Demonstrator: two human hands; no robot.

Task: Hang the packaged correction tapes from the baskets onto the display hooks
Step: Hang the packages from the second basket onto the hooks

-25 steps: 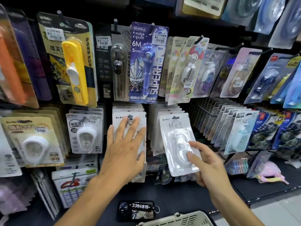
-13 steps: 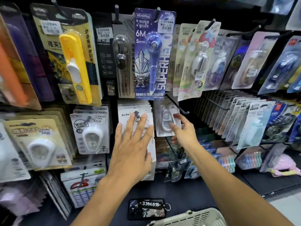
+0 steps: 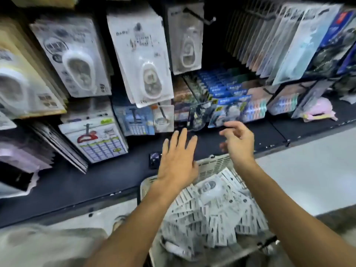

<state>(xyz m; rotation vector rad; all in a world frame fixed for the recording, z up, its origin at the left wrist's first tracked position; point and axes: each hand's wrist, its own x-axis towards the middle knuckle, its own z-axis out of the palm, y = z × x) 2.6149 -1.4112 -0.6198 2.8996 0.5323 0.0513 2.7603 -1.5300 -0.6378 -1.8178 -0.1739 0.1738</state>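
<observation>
A pale plastic basket (image 3: pixel 215 164) stands below me, heaped with several packaged correction tapes (image 3: pixel 210 214) lying back side up. My left hand (image 3: pixel 177 160) hovers flat over the basket's far rim, fingers spread, holding nothing. My right hand (image 3: pixel 238 140) is a little further right above the rim, fingers loosely curled and apart, also without anything in it. One clear packaged correction tape (image 3: pixel 186 41) hangs on a long display hook (image 3: pixel 200 15) above. To its left hangs a full stack of white BoBo packs (image 3: pixel 142 54).
More packs (image 3: pixel 75 56) hang at the left, and rows of narrow packs (image 3: pixel 269 39) at the upper right. A dark shelf ledge (image 3: pixel 92 182) runs below the display with a small dark tag (image 3: pixel 155 159) lying on it. Pale floor (image 3: pixel 308 166) lies to the right.
Both hands have left the display and come down toward the basket. The clear pack stays on the hook, let go by my right hand. The view has tilted down and is blurred.
</observation>
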